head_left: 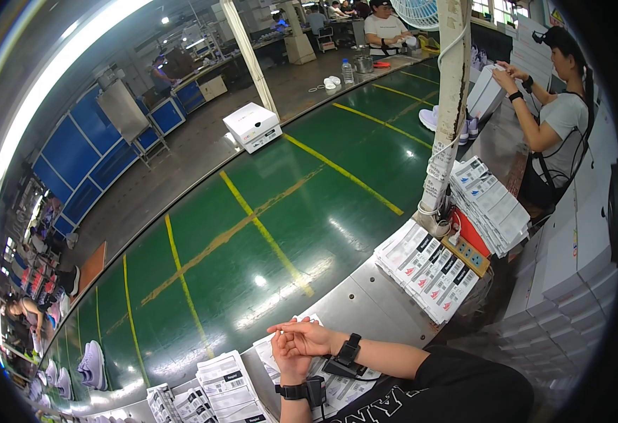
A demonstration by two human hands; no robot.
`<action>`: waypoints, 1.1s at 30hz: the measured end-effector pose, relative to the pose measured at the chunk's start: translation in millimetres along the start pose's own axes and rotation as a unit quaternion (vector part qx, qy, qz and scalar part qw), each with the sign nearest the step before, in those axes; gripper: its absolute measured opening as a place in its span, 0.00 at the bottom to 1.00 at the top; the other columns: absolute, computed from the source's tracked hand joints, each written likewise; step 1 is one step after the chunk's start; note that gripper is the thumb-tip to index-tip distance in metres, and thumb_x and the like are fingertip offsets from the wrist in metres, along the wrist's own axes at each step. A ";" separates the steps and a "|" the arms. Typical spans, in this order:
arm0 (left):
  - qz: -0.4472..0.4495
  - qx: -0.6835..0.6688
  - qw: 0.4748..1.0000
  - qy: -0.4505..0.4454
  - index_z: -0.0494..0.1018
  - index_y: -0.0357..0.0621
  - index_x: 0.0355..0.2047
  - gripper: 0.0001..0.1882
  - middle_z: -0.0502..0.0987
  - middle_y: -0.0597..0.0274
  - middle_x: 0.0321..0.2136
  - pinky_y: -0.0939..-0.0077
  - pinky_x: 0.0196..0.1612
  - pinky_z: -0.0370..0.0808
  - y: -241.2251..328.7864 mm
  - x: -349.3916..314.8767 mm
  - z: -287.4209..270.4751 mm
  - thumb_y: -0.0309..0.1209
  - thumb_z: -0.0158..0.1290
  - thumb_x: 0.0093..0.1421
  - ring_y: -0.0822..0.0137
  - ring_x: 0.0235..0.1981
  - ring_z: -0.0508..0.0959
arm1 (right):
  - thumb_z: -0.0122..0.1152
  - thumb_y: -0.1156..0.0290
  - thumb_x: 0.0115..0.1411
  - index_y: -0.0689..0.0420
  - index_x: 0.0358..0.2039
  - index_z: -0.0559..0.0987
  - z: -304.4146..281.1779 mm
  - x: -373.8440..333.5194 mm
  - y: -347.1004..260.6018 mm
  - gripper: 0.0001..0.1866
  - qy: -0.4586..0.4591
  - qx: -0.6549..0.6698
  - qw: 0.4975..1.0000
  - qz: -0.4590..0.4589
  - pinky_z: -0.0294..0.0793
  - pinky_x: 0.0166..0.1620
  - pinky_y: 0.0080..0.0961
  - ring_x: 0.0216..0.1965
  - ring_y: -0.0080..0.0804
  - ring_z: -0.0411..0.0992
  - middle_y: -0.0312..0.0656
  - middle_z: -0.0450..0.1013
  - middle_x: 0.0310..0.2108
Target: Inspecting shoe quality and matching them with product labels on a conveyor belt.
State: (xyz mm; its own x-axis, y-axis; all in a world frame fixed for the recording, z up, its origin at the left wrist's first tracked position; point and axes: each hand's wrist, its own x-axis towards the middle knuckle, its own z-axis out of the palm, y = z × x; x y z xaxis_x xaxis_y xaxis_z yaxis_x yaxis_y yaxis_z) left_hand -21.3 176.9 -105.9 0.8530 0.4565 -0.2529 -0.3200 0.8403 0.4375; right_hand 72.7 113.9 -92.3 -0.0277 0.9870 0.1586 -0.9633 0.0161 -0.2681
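My left hand and my right hand rest against each other above the metal ledge at the near edge of a green conveyor belt. The right hand reaches across the top of the left, its fingers stretched out to the left. The left fingers are loosely curved and partly covered by the right hand. Nothing held shows in either hand. Under and beside my wrists lie printed label sheets. Left of my hands is another stack of label sheets.
Yellow lines cross the green belt, which carries a white shoebox and lavender sneakers. At right are label stacks, a power strip, a post and stacked white boxes. A co-worker handles a box.
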 end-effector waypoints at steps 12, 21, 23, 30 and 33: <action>-0.011 0.009 0.998 -0.063 0.67 0.38 0.48 0.26 0.68 0.38 0.50 0.48 0.61 0.56 1.9 -8.8 26.6 0.48 0.40 0.61 0.41 0.54 0.65 | 0.33 0.64 0.69 0.65 0.58 0.58 -2.5 0.7 -0.1 0.23 -0.008 -0.007 1.000 0.002 0.77 0.41 0.28 0.38 0.39 0.76 0.50 0.74 0.34; -0.015 0.004 0.998 -0.062 0.67 0.38 0.48 0.27 0.68 0.38 0.50 0.48 0.61 0.57 1.4 -9.1 27.5 0.48 0.40 0.61 0.40 0.55 0.65 | 0.34 0.63 0.69 0.65 0.58 0.58 -2.1 -0.2 0.0 0.23 0.002 -0.008 1.000 0.002 0.77 0.40 0.28 0.37 0.39 0.76 0.50 0.73 0.34; -0.013 0.001 0.998 -0.060 0.67 0.38 0.48 0.27 0.68 0.38 0.50 0.48 0.61 0.57 1.3 -9.3 27.7 0.48 0.40 0.61 0.39 0.55 0.65 | 0.34 0.64 0.69 0.65 0.58 0.58 -2.1 -0.3 -0.2 0.23 0.001 -0.005 1.000 0.002 0.77 0.40 0.28 0.37 0.39 0.76 0.50 0.73 0.34; -0.016 -0.002 0.998 -0.056 0.68 0.38 0.47 0.26 0.68 0.37 0.50 0.48 0.61 0.57 1.7 -9.1 27.2 0.48 0.39 0.61 0.39 0.54 0.64 | 0.34 0.64 0.69 0.67 0.58 0.58 2.3 -0.7 -0.6 0.23 0.002 0.001 1.000 -0.004 0.78 0.40 0.27 0.37 0.39 0.76 0.50 0.74 0.33; -0.016 -0.002 0.998 -0.058 0.67 0.37 0.48 0.26 0.68 0.37 0.50 0.48 0.61 0.57 1.7 -8.4 26.3 0.48 0.39 0.61 0.39 0.55 0.64 | 0.34 0.65 0.69 0.67 0.58 0.57 3.7 -1.5 -1.4 0.23 0.008 0.003 1.000 -0.001 0.78 0.40 0.27 0.36 0.39 0.76 0.50 0.74 0.33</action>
State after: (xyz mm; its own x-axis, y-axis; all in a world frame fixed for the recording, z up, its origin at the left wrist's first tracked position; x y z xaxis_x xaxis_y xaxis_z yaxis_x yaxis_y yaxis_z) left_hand -18.2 166.9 -80.4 0.9050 0.3921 -0.1648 -0.2925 0.8551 0.4280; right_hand 73.0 111.8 -88.7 -0.0209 0.9893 0.1446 -0.9647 0.0180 -0.2626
